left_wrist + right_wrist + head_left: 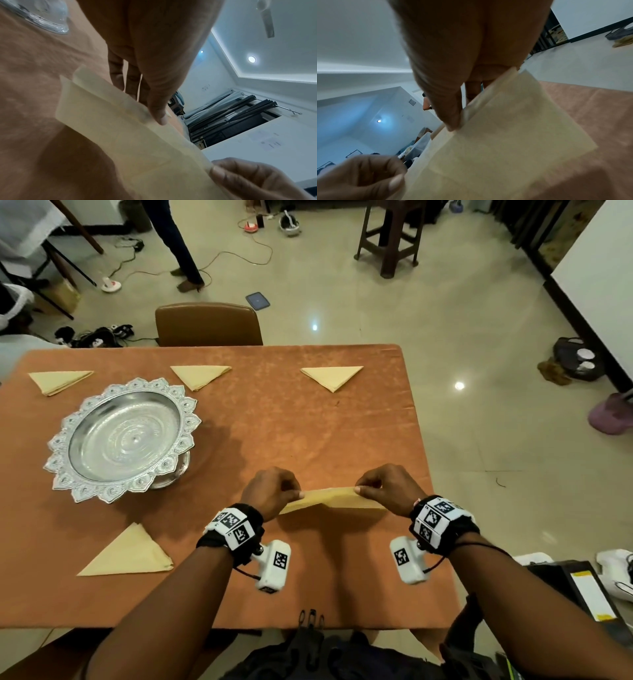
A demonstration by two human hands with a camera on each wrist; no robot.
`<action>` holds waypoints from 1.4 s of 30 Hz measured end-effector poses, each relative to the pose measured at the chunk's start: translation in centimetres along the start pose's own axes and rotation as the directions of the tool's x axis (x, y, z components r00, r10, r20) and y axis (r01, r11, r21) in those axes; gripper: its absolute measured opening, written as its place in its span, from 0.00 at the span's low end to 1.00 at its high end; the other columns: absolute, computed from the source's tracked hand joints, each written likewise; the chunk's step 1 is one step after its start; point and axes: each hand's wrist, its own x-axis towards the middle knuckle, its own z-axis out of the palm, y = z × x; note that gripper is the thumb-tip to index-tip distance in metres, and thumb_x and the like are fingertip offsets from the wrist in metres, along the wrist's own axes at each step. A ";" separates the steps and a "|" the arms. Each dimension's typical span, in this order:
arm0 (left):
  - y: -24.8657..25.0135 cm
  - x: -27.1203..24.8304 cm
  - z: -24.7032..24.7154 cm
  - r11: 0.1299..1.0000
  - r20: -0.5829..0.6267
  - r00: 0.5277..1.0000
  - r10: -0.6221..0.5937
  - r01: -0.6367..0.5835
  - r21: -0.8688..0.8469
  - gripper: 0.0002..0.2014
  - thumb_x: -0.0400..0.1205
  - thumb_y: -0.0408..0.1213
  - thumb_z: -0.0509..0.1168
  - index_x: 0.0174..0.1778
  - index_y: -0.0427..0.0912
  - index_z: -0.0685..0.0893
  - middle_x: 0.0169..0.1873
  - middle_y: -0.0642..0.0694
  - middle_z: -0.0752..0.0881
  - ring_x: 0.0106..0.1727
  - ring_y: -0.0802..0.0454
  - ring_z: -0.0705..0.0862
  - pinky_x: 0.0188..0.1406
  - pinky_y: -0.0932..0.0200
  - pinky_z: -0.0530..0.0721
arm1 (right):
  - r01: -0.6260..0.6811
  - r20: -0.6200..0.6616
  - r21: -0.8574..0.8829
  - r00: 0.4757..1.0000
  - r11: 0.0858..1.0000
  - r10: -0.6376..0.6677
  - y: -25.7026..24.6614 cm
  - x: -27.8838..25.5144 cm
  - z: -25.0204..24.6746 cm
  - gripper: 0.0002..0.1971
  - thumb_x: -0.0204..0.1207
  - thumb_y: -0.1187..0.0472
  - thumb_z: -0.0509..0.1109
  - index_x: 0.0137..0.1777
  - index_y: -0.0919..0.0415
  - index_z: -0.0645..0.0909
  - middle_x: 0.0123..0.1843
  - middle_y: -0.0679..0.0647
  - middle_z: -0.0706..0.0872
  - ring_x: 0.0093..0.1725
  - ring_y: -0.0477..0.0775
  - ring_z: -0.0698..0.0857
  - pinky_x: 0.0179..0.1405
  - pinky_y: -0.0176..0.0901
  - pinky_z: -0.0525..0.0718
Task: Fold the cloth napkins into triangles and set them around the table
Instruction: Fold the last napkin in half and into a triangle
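A pale yellow cloth napkin (329, 498) hangs just above the orange tablecloth (308, 433) near the table's front edge, held up by its top edge. My left hand (274, 491) pinches its left end and my right hand (380, 487) pinches its right end. In the left wrist view the napkin (120, 132) shows folded layers under my left thumb (159, 115). From the right wrist, the napkin (496, 142) is pinched by my right thumb (452, 121). Several folded triangle napkins lie on the table: three along the far edge (60, 381) (200, 375) (331, 376) and one at the near left (132, 553).
An ornate silver pedestal tray (85, 419) stands on the left part of the table. A brown chair (207, 325) sits at the far side. Another person's legs (178, 244) stand on the tiled floor beyond, with cables and a wooden stool (390, 237).
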 end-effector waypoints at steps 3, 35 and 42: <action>0.6 0.6 0.0 1.000 0.016 1.000 0.026 -0.027 0.005 0.12 0.73 0.56 0.74 0.47 0.55 0.86 0.40 0.59 0.87 0.42 0.59 0.84 0.40 0.56 0.82 | 0.030 -0.051 -0.026 0.998 0.999 -0.031 -0.6 0.9 -1.1 0.07 0.77 0.54 0.75 0.48 0.55 0.92 0.45 0.47 0.93 0.44 0.46 0.88 0.49 0.49 0.87; 3.8 1.8 -7.1 0.890 -0.628 0.641 0.442 -0.402 0.215 0.04 0.79 0.38 0.71 0.46 0.43 0.90 0.41 0.48 0.87 0.44 0.45 0.83 0.44 0.43 0.79 | 0.235 -0.577 -0.298 0.728 0.925 -0.371 -4.0 0.1 -8.5 0.03 0.75 0.64 0.74 0.47 0.59 0.89 0.45 0.53 0.90 0.45 0.54 0.85 0.43 0.48 0.83; -1.3 -2.5 -0.2 0.899 -0.322 0.841 0.434 -0.428 0.093 0.03 0.76 0.35 0.75 0.44 0.44 0.90 0.39 0.49 0.86 0.40 0.50 0.83 0.37 0.48 0.82 | 0.240 -0.392 -0.218 0.866 0.946 -0.310 1.7 -5.0 -1.0 0.07 0.73 0.69 0.77 0.46 0.57 0.89 0.44 0.52 0.90 0.44 0.56 0.87 0.42 0.53 0.84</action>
